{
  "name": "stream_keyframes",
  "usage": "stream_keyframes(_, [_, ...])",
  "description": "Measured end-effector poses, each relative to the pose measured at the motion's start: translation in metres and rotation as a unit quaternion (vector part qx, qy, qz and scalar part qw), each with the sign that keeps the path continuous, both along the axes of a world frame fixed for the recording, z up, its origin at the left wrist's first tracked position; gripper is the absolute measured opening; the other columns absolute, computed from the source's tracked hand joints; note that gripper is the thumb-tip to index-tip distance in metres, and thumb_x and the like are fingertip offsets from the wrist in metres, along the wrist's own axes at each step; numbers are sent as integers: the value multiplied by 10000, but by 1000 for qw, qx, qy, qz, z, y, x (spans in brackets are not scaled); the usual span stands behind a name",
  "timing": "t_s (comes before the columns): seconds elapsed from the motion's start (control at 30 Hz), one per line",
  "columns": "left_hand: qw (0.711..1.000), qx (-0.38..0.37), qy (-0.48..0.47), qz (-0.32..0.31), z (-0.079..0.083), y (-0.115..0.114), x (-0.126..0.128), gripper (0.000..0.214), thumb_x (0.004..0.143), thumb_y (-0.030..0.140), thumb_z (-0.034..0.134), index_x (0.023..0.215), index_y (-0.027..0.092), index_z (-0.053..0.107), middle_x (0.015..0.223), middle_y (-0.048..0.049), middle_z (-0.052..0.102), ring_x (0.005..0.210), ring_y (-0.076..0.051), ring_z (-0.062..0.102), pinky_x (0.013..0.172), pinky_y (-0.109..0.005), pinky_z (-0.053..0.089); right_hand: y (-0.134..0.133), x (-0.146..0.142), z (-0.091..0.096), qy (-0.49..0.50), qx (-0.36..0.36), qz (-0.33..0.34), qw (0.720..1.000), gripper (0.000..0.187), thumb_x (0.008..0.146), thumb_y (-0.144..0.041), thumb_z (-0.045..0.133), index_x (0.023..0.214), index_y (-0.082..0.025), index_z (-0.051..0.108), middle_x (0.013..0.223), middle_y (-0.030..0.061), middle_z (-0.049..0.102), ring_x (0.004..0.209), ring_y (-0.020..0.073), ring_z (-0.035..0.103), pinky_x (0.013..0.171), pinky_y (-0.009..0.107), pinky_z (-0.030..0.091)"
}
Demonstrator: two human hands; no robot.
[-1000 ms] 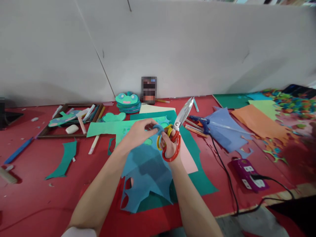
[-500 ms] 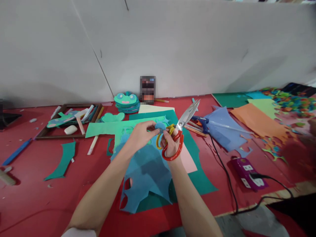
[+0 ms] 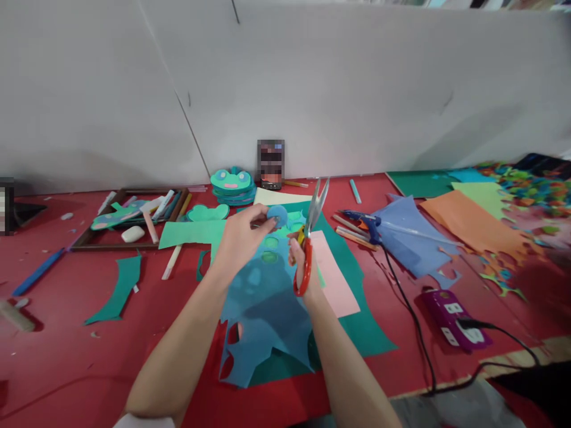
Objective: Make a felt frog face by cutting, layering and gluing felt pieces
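Between the thumb and fingers of my left hand (image 3: pixel 244 236) is a small round blue felt piece (image 3: pixel 277 216). My right hand (image 3: pixel 300 257) grips a pair of scissors (image 3: pixel 316 208) with red and yellow handles, the blades pointing up and slightly parted. Both hands are over a blue sheet (image 3: pixel 267 303) with cut-out edges and a few holes. Under it lie a light green sheet (image 3: pixel 191 233), a dark teal sheet (image 3: pixel 368 333) and a pink sheet (image 3: pixel 338 285).
Behind stand a stack of frog-face cutouts (image 3: pixel 232 180) and a phone (image 3: pixel 270 163) against the wall. On the left is a wooden frame (image 3: pixel 84 242) with markers. At right lie a glue gun (image 3: pixel 363 218), a purple power strip (image 3: pixel 455 321) with a cord, and an orange sheet (image 3: pixel 468 217).
My hands have moved apart. The scissors have turned more upright, away from the round blue piece, which my left hand has carried slightly left and up.
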State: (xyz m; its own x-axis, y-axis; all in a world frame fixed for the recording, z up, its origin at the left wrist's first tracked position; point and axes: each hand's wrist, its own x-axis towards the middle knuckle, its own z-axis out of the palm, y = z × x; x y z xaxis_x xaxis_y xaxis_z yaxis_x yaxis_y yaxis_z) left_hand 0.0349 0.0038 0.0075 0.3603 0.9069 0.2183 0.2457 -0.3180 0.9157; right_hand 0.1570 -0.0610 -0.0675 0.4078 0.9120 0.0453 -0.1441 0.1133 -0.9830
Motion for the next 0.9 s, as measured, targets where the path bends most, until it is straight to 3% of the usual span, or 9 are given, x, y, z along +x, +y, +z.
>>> stream_keyframes(0.17, [998, -2, -34, 43, 18, 4, -21, 120, 791, 278, 647, 844, 172, 652, 769, -27, 690, 761, -183, 684, 736, -290, 543, -7, -8, -1, -47, 12, 104, 993, 349, 852, -541, 513, 920, -199, 528, 736, -26, 466, 560, 88, 387, 537, 252, 344])
stream_keyframes(0.3, [997, 3, -60, 40, 18, 4, -21, 127, 795, 284, 650, 861, 176, 663, 779, -28, 687, 775, -185, 683, 742, -294, 552, -10, -12, -10, -38, 19, 152, 987, 388, 870, -580, 460, 944, -205, 531, 735, -20, 458, 539, 89, 380, 505, 250, 332])
stream_keyframes(0.5, [997, 23, -63, 35, 9, 4, -14, 105, 804, 266, 632, 853, 174, 648, 764, -20, 683, 755, -172, 680, 730, -280, 547, -9, -12, -22, -65, 30, 151, 986, 383, 871, -580, 465, 893, -203, 530, 713, -24, 423, 532, 82, 361, 483, 235, 308])
stream_keyframes(0.9, [998, 29, -33, 38, 12, 1, -10, 79, 811, 253, 613, 803, 177, 632, 774, -15, 690, 764, -162, 671, 707, -258, 504, -11, -11, -17, -76, 29, 158, 984, 380, 875, -578, 460, 890, -205, 532, 723, -18, 432, 536, 82, 358, 471, 225, 307])
